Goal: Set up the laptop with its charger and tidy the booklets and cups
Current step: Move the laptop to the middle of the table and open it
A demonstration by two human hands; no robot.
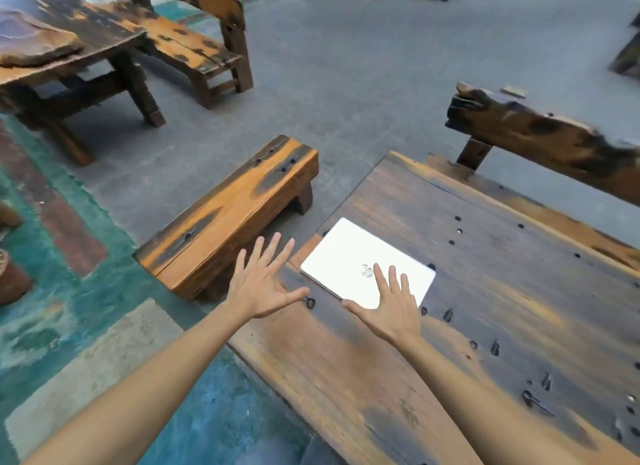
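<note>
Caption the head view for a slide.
Open left hand and right hand reach toward a closed white laptop on a weathered wooden table.

closed laptop [360, 257] — table [485, 291], open hands [391, 309]

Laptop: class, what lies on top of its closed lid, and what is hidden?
Only the right hand lies over the white laptop, fingers spread across its near corner. That corner is covered. The left hand stays off it.

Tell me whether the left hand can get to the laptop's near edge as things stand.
Probably yes: the left hand hovers open just left of the closed laptop, and nothing lies between them on the table.
</note>
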